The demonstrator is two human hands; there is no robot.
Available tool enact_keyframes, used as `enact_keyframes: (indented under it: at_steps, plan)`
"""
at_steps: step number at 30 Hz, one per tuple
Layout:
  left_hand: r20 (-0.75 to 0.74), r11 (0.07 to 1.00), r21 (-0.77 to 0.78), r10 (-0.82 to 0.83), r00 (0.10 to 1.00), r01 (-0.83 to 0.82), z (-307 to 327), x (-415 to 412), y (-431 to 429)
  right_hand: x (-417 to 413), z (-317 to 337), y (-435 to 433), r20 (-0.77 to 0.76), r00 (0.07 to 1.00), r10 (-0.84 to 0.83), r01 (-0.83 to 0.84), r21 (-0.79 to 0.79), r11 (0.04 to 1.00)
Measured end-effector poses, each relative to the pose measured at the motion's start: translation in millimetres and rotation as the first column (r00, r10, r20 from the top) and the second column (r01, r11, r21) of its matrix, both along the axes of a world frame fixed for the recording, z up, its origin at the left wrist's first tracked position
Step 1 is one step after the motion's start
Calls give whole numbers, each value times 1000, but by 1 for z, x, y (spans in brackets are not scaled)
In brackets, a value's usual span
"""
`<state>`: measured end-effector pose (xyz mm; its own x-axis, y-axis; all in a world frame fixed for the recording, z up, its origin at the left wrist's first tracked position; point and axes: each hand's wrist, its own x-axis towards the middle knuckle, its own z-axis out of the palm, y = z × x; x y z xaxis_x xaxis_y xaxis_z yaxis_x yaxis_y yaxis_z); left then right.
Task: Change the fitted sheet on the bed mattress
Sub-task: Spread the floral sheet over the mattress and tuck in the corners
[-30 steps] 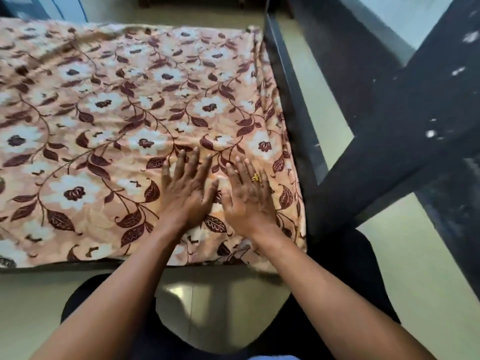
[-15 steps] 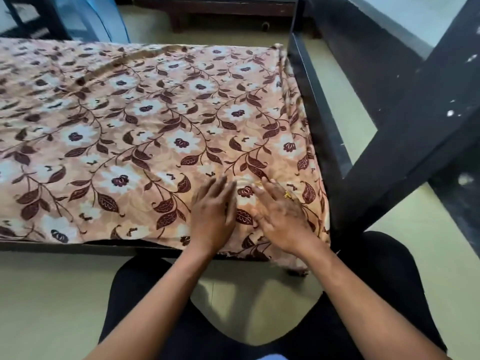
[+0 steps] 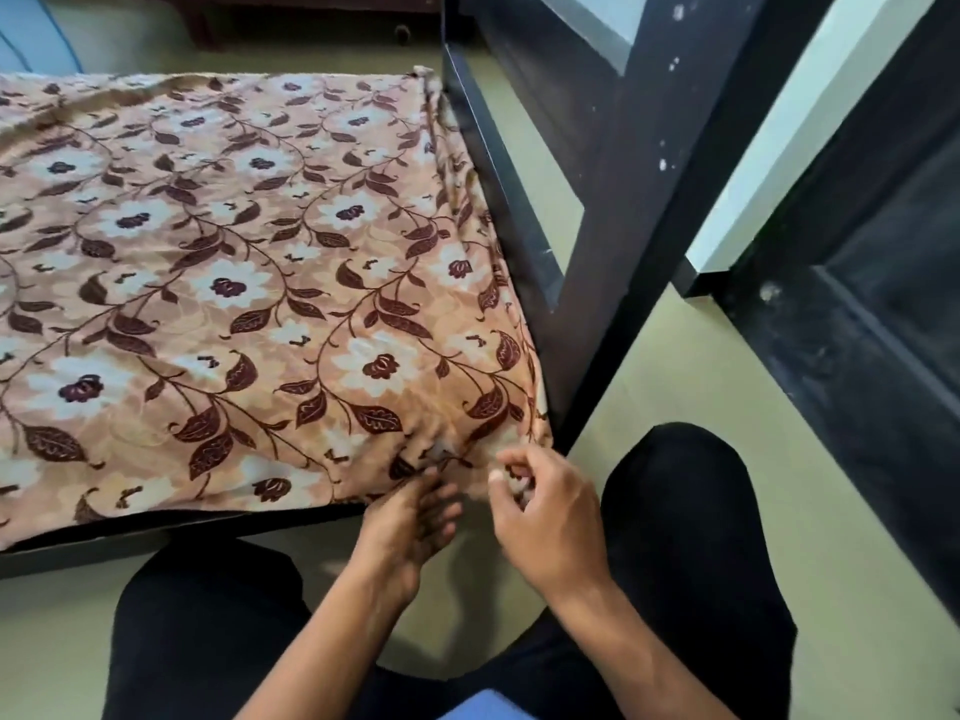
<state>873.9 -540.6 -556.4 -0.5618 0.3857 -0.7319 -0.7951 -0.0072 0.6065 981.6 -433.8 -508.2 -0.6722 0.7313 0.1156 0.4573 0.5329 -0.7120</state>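
Right grip: fingers curled, apparently pinching the hem of the sheet at the near right corner of the bed. Left grip: fingers straight, touching the hem just beside. Change: both lay flat on top a second ago; smoothing seems finished, corner tuck judged underway

sheet on mattress; frame post right of it.

A floral sheet lies spread over the black bed frame.
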Motion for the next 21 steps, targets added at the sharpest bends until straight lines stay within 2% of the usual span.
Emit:
enact_keyframes:
  at_steps: [2,3,5,7,9,12,14,17,21]
  plan:
    - [5,1000,18,21,1000,-21,-3,-2,19,2,-7,9,-12,989,-147,142,-176,974]
    - [18,999,25,27,999,-27,-4,-2,28,2,-11,13,-17,975,-220,205,-300,932]
    - [45,996,61,58,997,-61,-6,-2,45,-1,-20,22,-27,935,-353,287,-527,800]
    - [30,990,75,115,993,-117,-6,-1,55,-8,-28,30,-4,894,-447,333,-663,671]
    - [-40,989,30,143,989,-142,-2,3,56,-12,-35,34,39,873,-487,362,-722,590]
    - [-160,996,-57,53,986,-62,0,6,47,-18,-47,33,51,856,-514,387,-723,572]
    - [-210,996,-86,4,978,-22,1,1,38,-24,-51,32,51,808,-587,422,-745,517]
    - [-215,992,-116,-63,975,39,4,-6,25,-34,-56,28,126,702,-701,485,-805,341]
    - [-200,972,-160,-202,959,171,5,-4,9,-43,-65,25,178,670,-721,509,-817,272]
